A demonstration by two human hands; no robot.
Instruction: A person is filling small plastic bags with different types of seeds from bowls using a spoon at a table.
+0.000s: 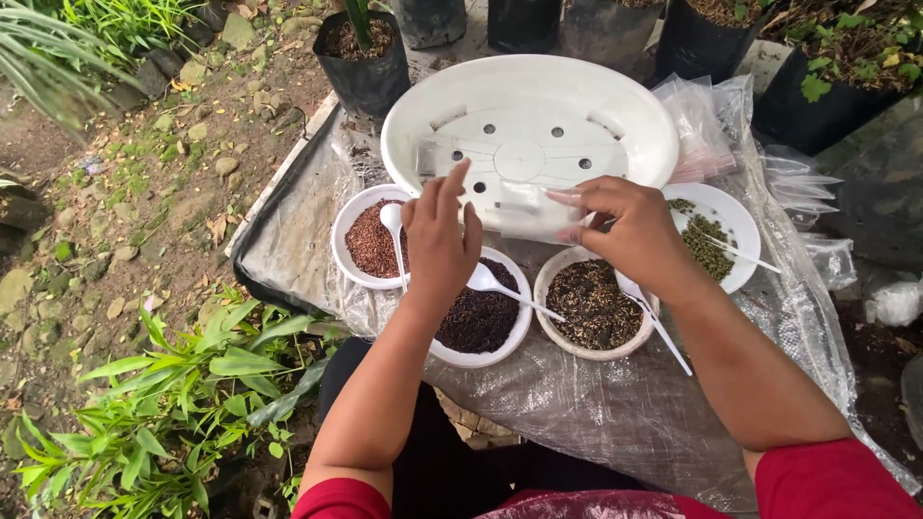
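My left hand [440, 240] and my right hand [625, 226] hold a small clear plastic bag [524, 211] between them, above four bowls of seeds. Under my left hand sit a white bowl of reddish-brown seeds [370, 240] and a white bowl of dark, nearly black seeds [481, 317], each with a white plastic spoon. A bowl of mixed dark seeds [588, 306] lies below my right hand, and a bowl of green seeds [710, 240] is at its right. A large white perforated oval tray [529, 130] lies beyond the bowls.
The bowls stand on a low table covered with clear plastic sheeting [615, 404]. More clear bags [702, 125] lie at the back right. Black nursery pots [363, 58] line the far edge. Leafy plants [183, 394] and stony ground are on the left.
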